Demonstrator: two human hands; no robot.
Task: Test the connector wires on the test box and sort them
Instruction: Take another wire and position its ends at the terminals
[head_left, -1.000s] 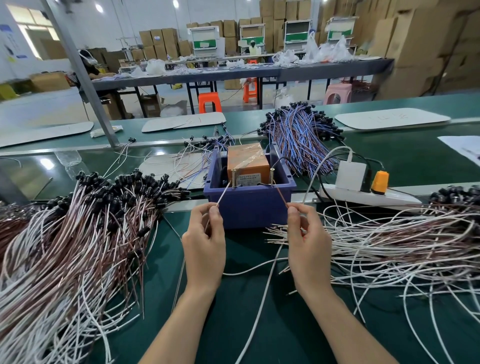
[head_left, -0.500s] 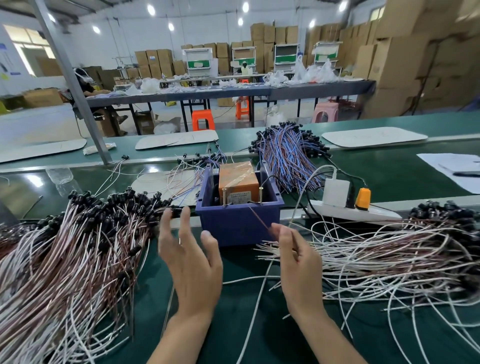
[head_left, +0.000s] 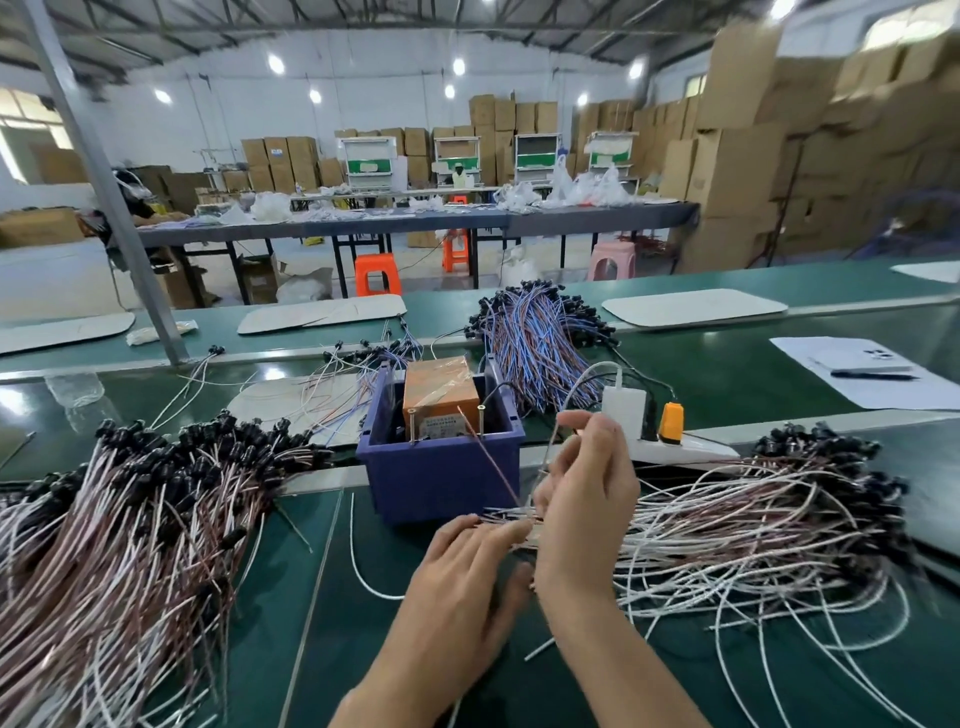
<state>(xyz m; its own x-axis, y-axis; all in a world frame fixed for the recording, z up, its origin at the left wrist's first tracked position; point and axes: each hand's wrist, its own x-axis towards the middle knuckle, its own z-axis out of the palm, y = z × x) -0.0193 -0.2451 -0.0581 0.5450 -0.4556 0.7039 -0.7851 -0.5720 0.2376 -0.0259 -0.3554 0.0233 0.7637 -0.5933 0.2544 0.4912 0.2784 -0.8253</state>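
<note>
The likely slip is a tangle. The brown wire (head_left: 488, 457) in the right hand (head_left: 587, 499) crosses the loose ends of the untested heap (head_left: 753, 519) on the table's right side, so a pull could drag neighbouring wires toward the test box (head_left: 441, 400) mid-table. The right grip pinches that wire. The left hand (head_left: 462, 582) rests straight-fingered on the heap's ends and holds nothing.

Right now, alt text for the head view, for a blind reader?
A person's right hand pinches a brown wire over the loose ends of the right pile of white-and-brown connector wires, where the left hand rests straight fingers. Behind them a blue bin holds the orange test box; a second pile lies left.
</note>
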